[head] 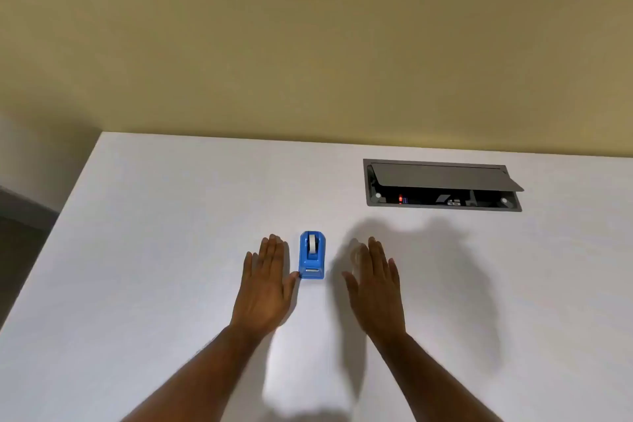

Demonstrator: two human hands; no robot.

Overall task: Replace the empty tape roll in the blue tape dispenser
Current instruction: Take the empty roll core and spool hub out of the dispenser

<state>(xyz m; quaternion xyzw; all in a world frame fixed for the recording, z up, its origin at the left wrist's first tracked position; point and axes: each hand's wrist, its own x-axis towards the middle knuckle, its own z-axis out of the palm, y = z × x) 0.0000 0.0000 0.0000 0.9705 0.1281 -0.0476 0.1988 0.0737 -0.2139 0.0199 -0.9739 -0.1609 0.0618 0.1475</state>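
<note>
A blue tape dispenser [312,255] stands on a white surface [154,250], a white roll [311,242] in its cradle. The left hand [265,288] lies flat beside it, thumb touching its base; the right hand [375,288] hovers flat nearby. Neither grip holds anything. A cable hatch [442,186] sits open behind

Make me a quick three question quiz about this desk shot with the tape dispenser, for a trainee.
1. True or false: the left hand grips the blue tape dispenser.
2. Which is open: A) the hatch of the desk cable box, B) a drawer, C) a laptop?
3. The dispenser stands between the two ____ on the white desk.

Key: 1 false, both hands lie open and flat, only the left thumb is at its base; the right hand is apart from it. 2 A. 3 hands.
</note>
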